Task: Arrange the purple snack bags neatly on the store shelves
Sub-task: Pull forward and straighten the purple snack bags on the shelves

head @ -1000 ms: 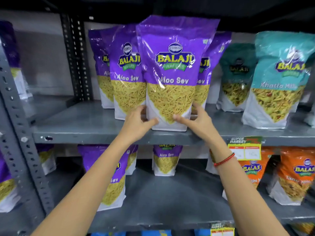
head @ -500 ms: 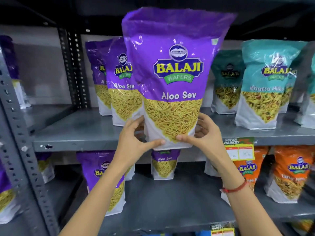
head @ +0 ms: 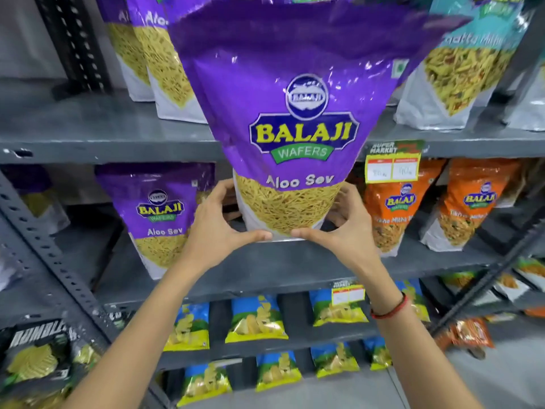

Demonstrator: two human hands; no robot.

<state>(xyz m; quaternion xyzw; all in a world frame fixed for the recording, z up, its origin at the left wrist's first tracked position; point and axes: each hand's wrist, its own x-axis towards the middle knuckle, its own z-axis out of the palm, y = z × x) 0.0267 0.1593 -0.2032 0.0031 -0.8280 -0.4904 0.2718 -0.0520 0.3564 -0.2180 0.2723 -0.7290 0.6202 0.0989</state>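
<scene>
A large purple Aloo Sev bag (head: 298, 113) is held upright in the air in front of the shelves. My left hand (head: 218, 231) grips its bottom left corner and my right hand (head: 345, 228) its bottom right, thumbs meeting under the front. Its base hangs level with the second shelf (head: 265, 270). Another purple bag (head: 162, 214) stands on that shelf to the left. Two more purple bags (head: 153, 54) stand on the upper shelf (head: 103, 131) behind the held one.
Teal bags (head: 460, 69) stand on the upper shelf at right, orange bags (head: 474, 202) below them. Price tags (head: 392, 166) hang on the shelf edge. Small blue-and-yellow packets (head: 256, 320) fill the lower shelves. A perforated grey upright (head: 50, 252) runs along the left.
Both hands lifted the purple bag off the upper shelf and brought it down and toward me, to the level of the second shelf. The view has tilted downward.
</scene>
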